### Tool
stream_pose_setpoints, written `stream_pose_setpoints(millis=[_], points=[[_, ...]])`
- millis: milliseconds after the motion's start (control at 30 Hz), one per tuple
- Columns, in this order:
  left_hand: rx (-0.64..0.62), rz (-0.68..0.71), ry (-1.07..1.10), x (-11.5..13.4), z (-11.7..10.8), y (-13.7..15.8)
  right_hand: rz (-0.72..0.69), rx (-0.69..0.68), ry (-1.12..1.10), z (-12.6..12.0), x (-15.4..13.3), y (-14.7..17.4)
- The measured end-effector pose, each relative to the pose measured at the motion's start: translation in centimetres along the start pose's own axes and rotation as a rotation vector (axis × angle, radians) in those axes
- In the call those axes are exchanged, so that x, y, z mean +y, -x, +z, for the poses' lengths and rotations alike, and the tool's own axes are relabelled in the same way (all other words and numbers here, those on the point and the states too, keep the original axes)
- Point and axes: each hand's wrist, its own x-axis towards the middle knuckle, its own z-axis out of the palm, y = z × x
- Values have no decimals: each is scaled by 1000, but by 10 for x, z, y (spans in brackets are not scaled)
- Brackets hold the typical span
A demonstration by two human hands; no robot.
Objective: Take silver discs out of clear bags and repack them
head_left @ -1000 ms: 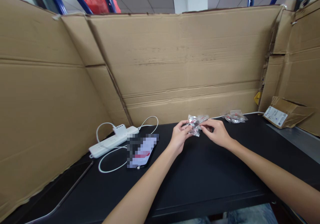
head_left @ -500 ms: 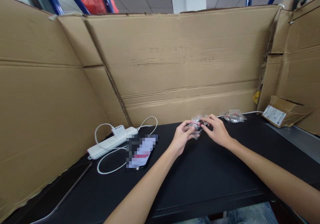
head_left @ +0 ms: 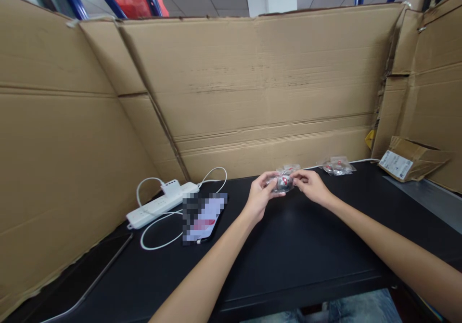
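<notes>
Between my hands is a small clear plastic bag [head_left: 284, 182] with a round, silvery-grey item in it that bears a red and white mark; its exact kind I cannot make out. My left hand [head_left: 260, 194] grips the bag's left side, thumb in front and fingers around it. At its right edge, my right hand [head_left: 311, 184] pinches the plastic with thumb and fingertips. Just behind, another clear packet [head_left: 291, 168] with red in it lies on the black table [head_left: 288, 246]. Further right rest more clear packets [head_left: 337, 166] with silvery and red contents.
On the left are a white power strip [head_left: 164, 203] with a plugged-in charger, a white cable [head_left: 155, 249], a phone [head_left: 205, 219] and a dark flat panel [head_left: 83, 279]. An open cardboard box [head_left: 415, 159] stands at the right. Cardboard walls [head_left: 260, 82] enclose the table.
The bag has turned so the round item's red and white mark faces me. My right hand has drawn slightly right, its fingers moving from the item to the bag's edge.
</notes>
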Motion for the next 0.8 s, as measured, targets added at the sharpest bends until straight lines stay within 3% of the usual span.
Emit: stream_pose_setpoints(millis=[200,400,633,800], points=[[56,46,-57,2,0,-2,151,-106,-227,3,-3,5],[29,74,-100,-2,-1,-4,191,-171,-275,5,-9,9],[138,49,-196,-2,-8,-9,313,29,-378,2,-5,5],[307,43,-600,-1,-30,-16,462,174,-435,-5,0,1]])
